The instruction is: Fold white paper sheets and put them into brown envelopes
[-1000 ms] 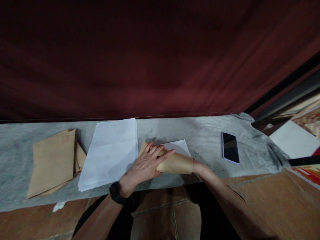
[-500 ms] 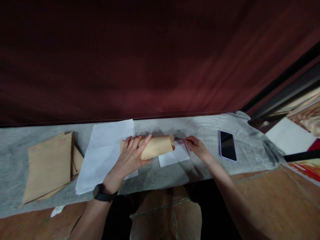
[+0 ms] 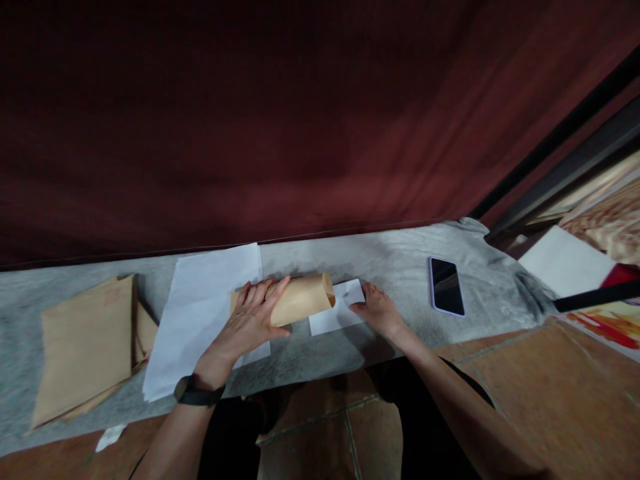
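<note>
My left hand (image 3: pixel 253 317) lies across a brown paper envelope (image 3: pixel 305 298), thumb along the near side and fingers over the far side. The envelope bulges, and its mouth gapes toward the right. A small folded white paper (image 3: pixel 337 319) rests at that mouth, its left part partly covered by the envelope. At the paper's right edge, my right hand (image 3: pixel 381 310) is closed on it with thumb and fingers. Large white sheets (image 3: pixel 200 307) lie under and left of my left hand.
Several brown envelopes (image 3: pixel 87 340) are piled at the far left of the grey cloth (image 3: pixel 400 260). A phone (image 3: pixel 447 287) lies to the right. Behind the cloth hangs a dark red curtain (image 3: pixel 300 167). A white scrap (image 3: pixel 110 437) is on the tiled floor (image 3: pixel 525 373).
My right hand has shifted from the paper's far right corner to a fuller grip on its right edge. My left hand stays on the envelope. The view has turned slightly.
</note>
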A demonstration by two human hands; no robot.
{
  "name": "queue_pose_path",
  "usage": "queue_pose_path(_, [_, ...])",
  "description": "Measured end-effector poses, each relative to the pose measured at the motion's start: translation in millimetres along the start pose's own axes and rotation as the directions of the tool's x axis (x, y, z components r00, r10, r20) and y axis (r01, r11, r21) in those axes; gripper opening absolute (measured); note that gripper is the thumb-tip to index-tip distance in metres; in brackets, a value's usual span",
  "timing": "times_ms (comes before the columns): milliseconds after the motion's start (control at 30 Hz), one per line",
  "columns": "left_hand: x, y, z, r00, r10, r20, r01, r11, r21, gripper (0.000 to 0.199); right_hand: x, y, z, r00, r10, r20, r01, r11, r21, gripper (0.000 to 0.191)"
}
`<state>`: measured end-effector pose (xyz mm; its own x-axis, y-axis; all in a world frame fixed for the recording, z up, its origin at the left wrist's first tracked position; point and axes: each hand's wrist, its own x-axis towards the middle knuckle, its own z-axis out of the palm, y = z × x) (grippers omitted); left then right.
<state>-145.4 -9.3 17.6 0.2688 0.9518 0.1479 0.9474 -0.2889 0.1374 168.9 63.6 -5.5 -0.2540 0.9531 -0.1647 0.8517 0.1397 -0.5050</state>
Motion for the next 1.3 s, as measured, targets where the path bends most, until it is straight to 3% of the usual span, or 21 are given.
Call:
queue_pose_path(133, [0,-1,1.1,1.0,0.002,0.003,-0.002,1.0,0.001,0.114,8,12,-9,1.0,-0.026,0.004,0.025,0.992,0.12,0.006])
queue_pose_path(267, [0,-2,3.2,1.0,-0.018,0.002,0.018,1.0,0.004,0.116,23,33,-30,0.994,0.063,-0.094,-0.027,0.938,0.346,0.014])
queue_pose_path(400, [0,-5,8.1,0.999,-0.036,0.011,0.036,0.999,0.009,0.117,30,43,-48,0.957,0.083,-0.279,0.125,0.75,0.65,0.026])
queue_pose_path(467, [1,-5,9.8,0.999,-0.046,0.004,0.046,0.999,0.002,0.117,29,40,-50,0.944,0.088,-0.318,0.189,0.646,0.74,0.035])
queue_pose_path(567, [2,-4,10.6,0.998,-0.07,0.009,0.07,0.998,-0.006,0.116,26,31,-47,0.957,0.043,-0.286,0.204,0.603,0.772,0.037])
queue_pose_path(767, [4,-4,12.4,0.996,-0.087,0.008,0.087,0.996,-0.019,0.114,22,31,-41,0.971,-0.078,-0.225,0.205,0.754,0.624,0.029])
queue_pose_path(867, [4,-6,14.2,0.996,-0.087,0.004,0.087,0.996,-0.011,0.114,21,35,-44,0.978,-0.095,-0.185,0.189,0.781,0.596,0.028])
queue_pose_path(1067, [5,-5,14.3,0.997,-0.076,0.004,0.076,0.997,0.006,0.118,23,36,-44,0.996,-0.092,0.011,0.056,0.69,0.721,0.027])
queue_pose_path(1300, [11,5,13.6,0.997,-0.025,-0.069,0.025,1.0,-0.006,0.118,25,32,-32,1.0,-0.024,0.006,0.011,0.63,0.776,0.032])
